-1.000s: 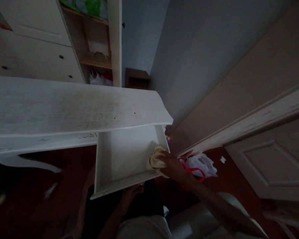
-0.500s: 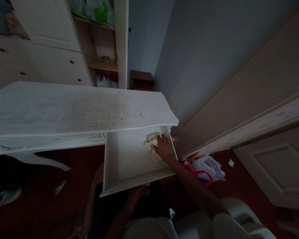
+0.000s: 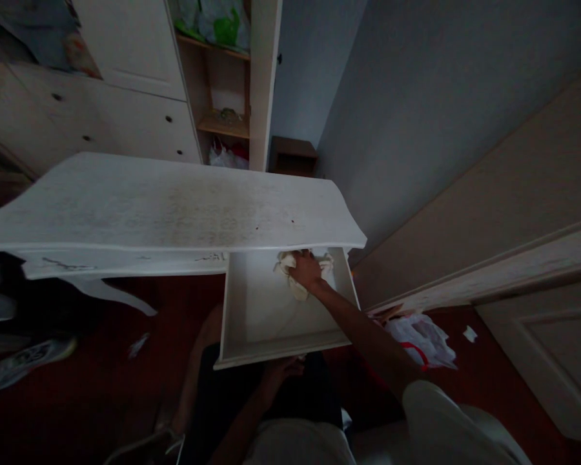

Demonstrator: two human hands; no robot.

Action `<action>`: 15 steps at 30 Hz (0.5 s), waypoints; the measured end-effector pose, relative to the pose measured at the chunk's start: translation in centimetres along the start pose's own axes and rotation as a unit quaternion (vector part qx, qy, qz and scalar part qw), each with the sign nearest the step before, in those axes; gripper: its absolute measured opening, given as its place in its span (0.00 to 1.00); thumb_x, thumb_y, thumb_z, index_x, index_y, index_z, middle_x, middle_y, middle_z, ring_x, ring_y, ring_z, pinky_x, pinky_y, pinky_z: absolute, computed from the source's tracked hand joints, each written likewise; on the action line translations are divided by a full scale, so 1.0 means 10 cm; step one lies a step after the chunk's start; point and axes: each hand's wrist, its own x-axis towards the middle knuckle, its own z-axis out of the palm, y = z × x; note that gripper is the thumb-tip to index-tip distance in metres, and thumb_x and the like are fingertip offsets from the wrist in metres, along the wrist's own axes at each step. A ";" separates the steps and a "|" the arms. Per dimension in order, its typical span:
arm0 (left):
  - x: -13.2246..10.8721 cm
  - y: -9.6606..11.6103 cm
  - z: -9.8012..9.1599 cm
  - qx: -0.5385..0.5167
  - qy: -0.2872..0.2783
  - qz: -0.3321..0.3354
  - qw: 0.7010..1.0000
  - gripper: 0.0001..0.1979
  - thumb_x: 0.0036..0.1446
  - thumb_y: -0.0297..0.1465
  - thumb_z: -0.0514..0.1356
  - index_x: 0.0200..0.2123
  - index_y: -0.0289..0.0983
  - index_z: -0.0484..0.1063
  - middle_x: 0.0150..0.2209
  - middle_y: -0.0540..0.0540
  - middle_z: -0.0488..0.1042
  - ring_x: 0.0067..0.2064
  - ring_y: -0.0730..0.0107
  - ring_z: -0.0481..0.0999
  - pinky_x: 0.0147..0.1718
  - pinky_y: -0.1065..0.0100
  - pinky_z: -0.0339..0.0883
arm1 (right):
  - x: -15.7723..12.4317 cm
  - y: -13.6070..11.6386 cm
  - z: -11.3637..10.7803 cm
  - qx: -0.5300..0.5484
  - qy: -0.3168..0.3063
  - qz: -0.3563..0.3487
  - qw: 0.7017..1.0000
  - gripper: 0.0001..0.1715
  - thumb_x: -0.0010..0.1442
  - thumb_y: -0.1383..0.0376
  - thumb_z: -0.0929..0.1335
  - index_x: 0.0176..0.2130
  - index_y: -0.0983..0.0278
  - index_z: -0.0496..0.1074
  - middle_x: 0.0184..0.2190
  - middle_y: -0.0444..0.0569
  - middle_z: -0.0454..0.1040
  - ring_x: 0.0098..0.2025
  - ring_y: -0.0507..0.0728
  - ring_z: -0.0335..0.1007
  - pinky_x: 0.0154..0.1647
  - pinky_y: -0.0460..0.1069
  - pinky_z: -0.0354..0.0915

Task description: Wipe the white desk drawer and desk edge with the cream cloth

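Note:
A white desk has its right drawer pulled out, with a bare white floor. My right hand reaches deep into the drawer, close under the desk top, and presses a crumpled cream cloth against the drawer floor, fingers closed over it. My left hand grips the underside of the drawer's front edge from below; its fingers curl round the front board and are partly hidden in shadow.
A white plastic bag with red handles lies on the dark red floor right of the drawer. A panelled door stands at the right. Behind the desk are a white cupboard with drawers, open shelves and a small brown box.
My right hand has slid the cloth from the drawer's front right corner along its right side to the back. My view has shifted left, so the desk and drawer appear further right.

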 end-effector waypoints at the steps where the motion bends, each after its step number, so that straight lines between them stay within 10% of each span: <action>1: -0.02 0.01 0.02 -0.001 -0.001 0.001 1.000 0.28 0.35 0.49 0.74 0.32 0.31 0.81 0.35 0.37 0.81 0.34 0.59 0.80 0.39 0.58 0.74 | 0.00 -0.10 0.02 0.002 -0.004 -0.019 1.000 0.28 0.60 0.57 0.68 0.57 0.60 0.67 0.58 0.58 0.66 0.56 0.66 0.62 0.52 0.57 0.64; 11: -0.09 0.08 0.10 -0.014 -0.001 0.009 1.000 0.27 0.34 0.47 0.74 0.32 0.32 0.80 0.32 0.41 0.80 0.31 0.63 0.78 0.37 0.60 0.72 | -0.08 -1.17 0.22 0.011 -0.055 -0.275 0.960 0.27 0.57 0.54 0.70 0.54 0.59 0.73 0.66 0.53 0.57 0.67 0.71 0.44 0.59 0.65 0.60; 15: -0.08 0.07 0.10 -0.018 -0.002 -0.002 1.000 0.28 0.32 0.48 0.74 0.30 0.31 0.79 0.32 0.41 0.80 0.31 0.63 0.77 0.39 0.59 0.71 | -0.31 -1.28 0.18 -0.046 -0.093 -0.315 0.943 0.23 0.56 0.55 0.70 0.47 0.64 0.78 0.61 0.60 0.63 0.63 0.75 0.52 0.53 0.67 0.65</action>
